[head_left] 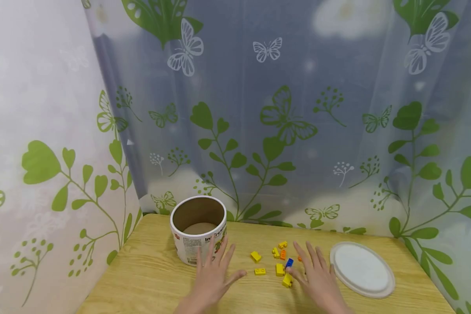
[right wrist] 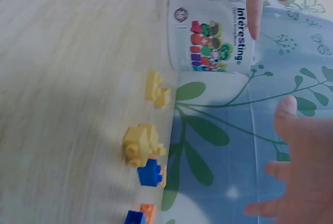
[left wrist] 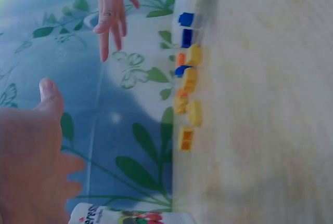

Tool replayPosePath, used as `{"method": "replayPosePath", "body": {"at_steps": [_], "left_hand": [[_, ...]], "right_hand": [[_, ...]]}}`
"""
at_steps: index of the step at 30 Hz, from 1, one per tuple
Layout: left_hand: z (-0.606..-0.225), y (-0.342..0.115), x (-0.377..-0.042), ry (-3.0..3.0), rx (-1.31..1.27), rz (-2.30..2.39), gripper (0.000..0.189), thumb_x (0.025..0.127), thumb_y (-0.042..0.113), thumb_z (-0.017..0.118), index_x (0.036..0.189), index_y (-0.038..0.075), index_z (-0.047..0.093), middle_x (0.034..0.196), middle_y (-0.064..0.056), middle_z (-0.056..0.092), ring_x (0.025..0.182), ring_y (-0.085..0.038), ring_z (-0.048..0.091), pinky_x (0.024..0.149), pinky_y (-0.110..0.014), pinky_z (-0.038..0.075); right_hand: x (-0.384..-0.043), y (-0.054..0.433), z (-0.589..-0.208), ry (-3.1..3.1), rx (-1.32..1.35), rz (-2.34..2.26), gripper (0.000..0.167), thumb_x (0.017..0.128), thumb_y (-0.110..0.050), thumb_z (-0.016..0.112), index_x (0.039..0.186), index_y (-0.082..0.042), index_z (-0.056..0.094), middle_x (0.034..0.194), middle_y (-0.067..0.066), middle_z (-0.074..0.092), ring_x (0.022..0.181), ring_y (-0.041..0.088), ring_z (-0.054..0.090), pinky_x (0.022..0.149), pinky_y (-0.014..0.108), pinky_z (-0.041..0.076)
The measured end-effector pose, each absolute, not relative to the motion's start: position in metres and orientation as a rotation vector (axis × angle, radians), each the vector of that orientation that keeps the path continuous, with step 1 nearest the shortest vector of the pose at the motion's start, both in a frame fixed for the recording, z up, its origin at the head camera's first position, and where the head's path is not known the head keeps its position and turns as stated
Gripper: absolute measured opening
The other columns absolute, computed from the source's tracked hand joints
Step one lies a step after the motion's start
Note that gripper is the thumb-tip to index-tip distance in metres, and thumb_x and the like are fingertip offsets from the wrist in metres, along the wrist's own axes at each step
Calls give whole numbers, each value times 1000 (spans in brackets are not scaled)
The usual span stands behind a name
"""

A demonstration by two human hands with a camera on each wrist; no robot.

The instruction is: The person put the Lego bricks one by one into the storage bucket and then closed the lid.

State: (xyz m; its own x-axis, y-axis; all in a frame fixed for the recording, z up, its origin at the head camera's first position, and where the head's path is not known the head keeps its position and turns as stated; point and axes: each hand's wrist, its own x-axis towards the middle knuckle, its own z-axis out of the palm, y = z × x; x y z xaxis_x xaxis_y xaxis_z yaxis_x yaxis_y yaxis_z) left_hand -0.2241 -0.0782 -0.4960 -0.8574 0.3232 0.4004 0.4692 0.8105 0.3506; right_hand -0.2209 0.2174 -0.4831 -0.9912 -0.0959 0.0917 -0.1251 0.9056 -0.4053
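Note:
In the head view my left hand (head_left: 213, 279) hovers in front of a white printed tub (head_left: 188, 248), fingers spread, holding nothing. My right hand (head_left: 317, 277) is held over the right side of a group of building bricks, its fingers also spread and nothing in them. Several yellow bricks (head_left: 279, 269) lie between the hands, with an orange brick (head_left: 283, 254) and a blue brick (head_left: 289, 262) among them. Part of the group is hidden behind the right hand. From the right wrist, the tub (right wrist: 208, 31) shows its colourful label, and a blue brick (right wrist: 150, 172) sits beside yellow ones.
A round white lid (head_left: 363, 270) lies flat on the wooden table (head_left: 141, 270) to the right. The tub is uncovered at the back left. A curtain (head_left: 235, 131) with leaves and butterflies hangs behind the table's far edge, and patterned cloth is on both sides.

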Motion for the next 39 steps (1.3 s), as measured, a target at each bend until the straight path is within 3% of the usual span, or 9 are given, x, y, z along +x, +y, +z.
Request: {"method": "replayPosePath", "body": {"at_steps": [4, 8, 16, 19, 25, 39], "left_hand": [[-480, -85, -230, -2700, -706, -751, 74, 100, 57, 52, 154, 8, 44, 164, -16, 30, 152, -46, 13, 111, -79, 10], [-472, -96, -238, -2631, -753, -836, 68, 101, 49, 55, 153, 6, 45, 162, -16, 34, 152, -44, 16, 113, -77, 11], [-460, -128, -262, -2327, -708, -827, 54, 104, 38, 55, 143, 1, 56, 149, -19, 52, 139, -48, 41, 105, -73, 34], [-455, -144, -268, -2277, -653, -796, 49, 102, 31, 59, 140, 0, 59, 145, -19, 56, 136, -47, 46, 107, -68, 36], [-453, -180, -280, -2364, -497, -814, 51, 100, 22, 65, 144, -1, 55, 149, -20, 51, 142, -46, 39, 114, -63, 31], [-467, -223, -301, -2615, -333, -737, 68, 104, 36, 58, 155, -2, 36, 160, -22, 35, 149, -49, 22, 115, -73, 17]], "right_hand": [[-228, 212, -471, -2936, 209, 712, 75, 101, -57, 51, 160, -14, 33, 156, 32, 34, 143, 56, 29, 105, 77, 29], [-238, 201, -462, -2856, 248, 721, 71, 102, -55, 52, 156, -11, 41, 153, 26, 43, 138, 51, 41, 106, 71, 35], [-259, 162, -452, -2643, 428, 742, 57, 102, -47, 58, 149, -15, 53, 143, 14, 58, 130, 39, 55, 104, 61, 45], [-270, 146, -452, -2581, 496, 716, 54, 101, -44, 60, 147, -16, 56, 140, 11, 61, 127, 35, 58, 101, 57, 49], [-294, 120, -451, -2580, 571, 686, 51, 100, -39, 62, 145, -13, 57, 140, 14, 60, 130, 39, 54, 101, 59, 48], [-337, 70, -456, -2679, 744, 660, 54, 103, -38, 58, 148, -8, 52, 151, 14, 51, 141, 42, 42, 102, 72, 39]]}}
